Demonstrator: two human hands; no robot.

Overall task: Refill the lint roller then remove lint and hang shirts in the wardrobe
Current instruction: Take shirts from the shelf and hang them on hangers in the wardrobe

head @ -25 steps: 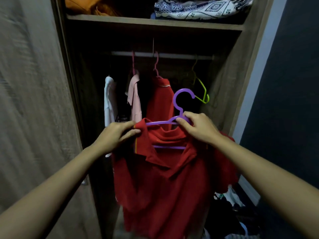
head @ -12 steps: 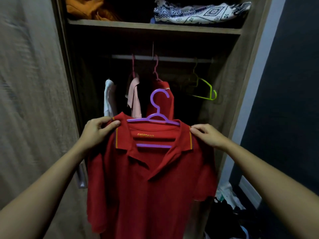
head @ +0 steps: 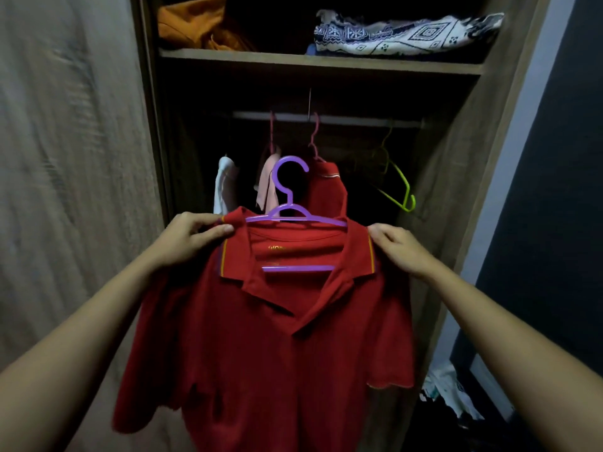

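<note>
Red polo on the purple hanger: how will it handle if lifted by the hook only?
Likely floppy: the polo drapes in folds below the hanger, sleeves sagging. Probably light: the left hand and right hand carry it by pinching its shoulders. It may slip off the thin, smooth hanger if tilted.

Wardrobe shelf (head: 319, 62) at 12 o'clock: orange garment (head: 195, 24) bundled at 11, patterned white-and-navy cloth (head: 404, 34) folded at 1. Rail (head: 346, 120) beneath: white garment (head: 225, 181), pink garment (head: 269, 181), red garment (head: 326, 190) hanging; bare green hanger (head: 399, 184) at 2. Floor at 5: loose clothes (head: 450, 393).
</note>
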